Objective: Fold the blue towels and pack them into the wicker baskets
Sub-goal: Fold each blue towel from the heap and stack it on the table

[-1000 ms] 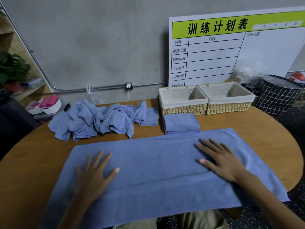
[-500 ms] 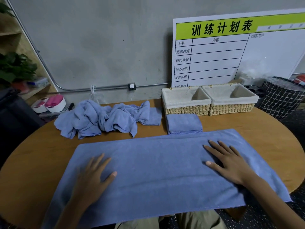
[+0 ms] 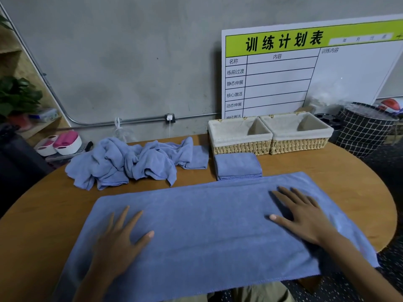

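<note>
- Across the last second, the left hand and right hand stayed flat, fingers spread, holding nothing — only smoothing the long blue towel on the wooden table.
- Next fold unstarted; both lined wicker baskets stood empty behind it.

- A round wooden table stood before a grey concrete wall.
- A white planning board with a green header and black Chinese characters leaned against that wall at the right.
- A metal conduit ran along the wall to a small outlet box.
- At the left, a green potted plant sat on a wooden shelf.
- Below it lay white-and-pink containers.
- A black grid-patterned bin stood beyond the table's right edge.
</note>
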